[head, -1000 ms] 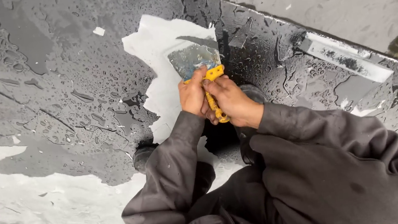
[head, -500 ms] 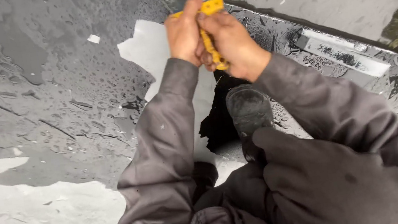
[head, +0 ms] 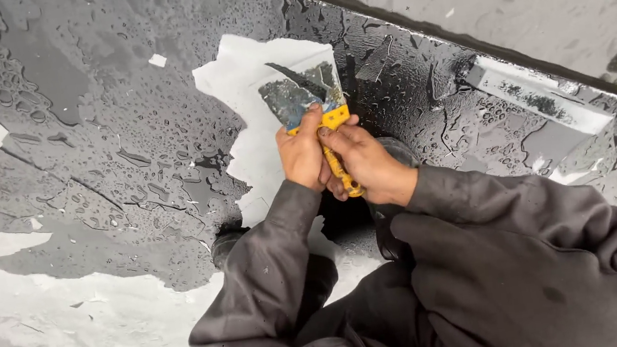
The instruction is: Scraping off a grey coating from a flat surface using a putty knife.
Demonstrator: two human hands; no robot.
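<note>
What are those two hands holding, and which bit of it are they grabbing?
A scraper with a wide metal blade. Both the left hand and the right hand grip its yellow handle, with the blade pressed flat on the wet black surface.

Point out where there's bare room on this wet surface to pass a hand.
Free: the wet black film left of the hands, the white stripped area at lower left, and the stretch right of the scraper toward the dark edge. Crowded: the white patch where both hands, left and right, grip the scraper.
</note>
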